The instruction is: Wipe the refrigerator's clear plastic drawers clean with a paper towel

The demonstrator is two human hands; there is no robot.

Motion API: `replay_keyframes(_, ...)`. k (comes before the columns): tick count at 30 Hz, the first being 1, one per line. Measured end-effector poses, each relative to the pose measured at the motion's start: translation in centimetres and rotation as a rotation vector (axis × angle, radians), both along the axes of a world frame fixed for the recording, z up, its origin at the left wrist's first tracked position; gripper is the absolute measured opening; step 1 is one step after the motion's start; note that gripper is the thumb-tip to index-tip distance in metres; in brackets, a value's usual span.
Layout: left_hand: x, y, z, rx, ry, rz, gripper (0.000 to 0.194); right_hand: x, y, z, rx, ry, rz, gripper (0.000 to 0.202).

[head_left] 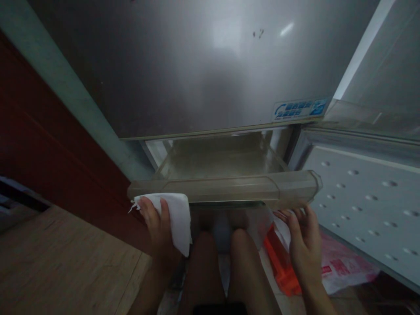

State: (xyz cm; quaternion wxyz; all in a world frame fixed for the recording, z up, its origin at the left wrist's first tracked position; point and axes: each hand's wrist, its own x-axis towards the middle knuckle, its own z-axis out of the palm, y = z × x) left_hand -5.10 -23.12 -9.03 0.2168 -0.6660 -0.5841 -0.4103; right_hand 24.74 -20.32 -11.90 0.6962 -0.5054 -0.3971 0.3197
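A clear plastic freezer drawer (229,188) is pulled out from the lower compartment of a fridge. Its inside looks bare. My left hand (160,227) holds a folded white cloth (179,221) with frayed threads at one corner, and the cloth rests against the left part of the drawer front. Under the right end of that front, my right hand (303,238) has its fingers curled at the lower edge, gripping the drawer; some fingertips are hidden behind it.
The upper fridge door (210,78) is shut above the drawer. On the right the lower door (361,197) hangs open, with an orange bag (282,262) and a pink-and-white plastic bag (344,267) on the floor beneath it. A red-brown wooden panel (65,144) stands at left.
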Motion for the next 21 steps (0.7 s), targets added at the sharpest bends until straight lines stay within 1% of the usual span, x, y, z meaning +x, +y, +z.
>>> replay_keyframes(2, 1.9, 0.1, -0.2, 0.013, 0.061, -0.037, 0.078, 0.0, -0.1, -0.1, -0.004, -0.001, 0.013, 0.060)
replay_keyframes(4, 4.1, 0.2, -0.2, 0.021, 0.108, -0.093, 0.083, -0.1, -0.1, -0.1, -0.008, 0.008, 0.017, 0.061)
replay_keyframes(6, 6.8, 0.3, 0.1, 0.028, 0.127, -0.139, 0.086, -0.1, -0.1, 0.0, -0.019, 0.016, 0.016, 0.063)
replay_keyframes(10, 12.0, 0.7, 1.0, -0.015, 0.229, -0.247, 0.090, 0.0, -0.3, 0.4, -0.062, -0.026, -0.049, 0.067)
replay_keyframes(13, 14.7, 0.9, 1.6, -0.026, 0.283, -0.251, 0.094, 0.5, -0.6, 0.4, -0.086, -0.081, -0.064, 0.067)
replay_keyframes(15, 15.4, 0.9, 1.8, -0.034, 0.301, -0.243, 0.095, 0.7, -0.8, 0.2, -0.100, -0.091, -0.043, 0.064)
replay_keyframes(17, 15.3, 0.8, 1.8, -0.037, 0.301, -0.259, 0.092, 0.7, -0.8, 0.1, -0.108, -0.084, -0.048, 0.064)
replay_keyframes(19, 14.4, 0.6, 1.6, -0.038, 0.278, -0.251, 0.089, 0.4, -0.6, 0.1, -0.107, -0.075, -0.088, 0.068)
replay_keyframes(21, 13.2, 0.4, 1.4, -0.055, 0.235, -0.216, 0.089, 0.0, -0.4, 0.3, -0.089, -0.061, -0.111, 0.071)
